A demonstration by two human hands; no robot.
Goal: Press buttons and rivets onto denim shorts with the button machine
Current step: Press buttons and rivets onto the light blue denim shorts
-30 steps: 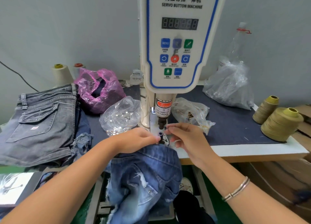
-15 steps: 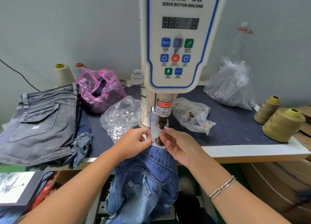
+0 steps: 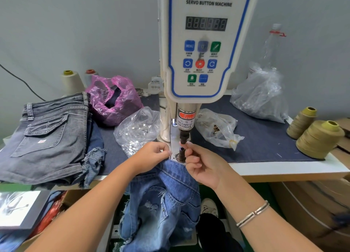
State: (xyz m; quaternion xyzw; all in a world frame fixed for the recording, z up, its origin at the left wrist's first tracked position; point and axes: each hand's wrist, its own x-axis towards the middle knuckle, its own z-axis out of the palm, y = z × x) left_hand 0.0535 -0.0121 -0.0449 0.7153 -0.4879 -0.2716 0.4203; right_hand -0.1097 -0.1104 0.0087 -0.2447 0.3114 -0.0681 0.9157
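The white servo button machine (image 3: 204,43) stands in the middle, its dark upper punch (image 3: 183,136) raised over the bare lower die (image 3: 181,153). Blue ripped denim shorts (image 3: 166,195) hang off the table's front, with the waistband lying just below the die. My left hand (image 3: 149,157) pinches the waistband edge left of the die. My right hand (image 3: 204,166) is on the die's right side, its fingertips curled against the die post. Any small part under those fingers is hidden.
Grey denim shorts (image 3: 47,134) are stacked at the left. A pink bag (image 3: 113,102) and clear bags of metal parts (image 3: 138,130) (image 3: 217,128) flank the machine. A big clear bag (image 3: 259,96) and olive thread cones (image 3: 318,140) sit at the right.
The denim that covered the lower die has been pulled down toward me, leaving the die bare. My right fingers have moved to the die post, and my left hand shifted slightly left.
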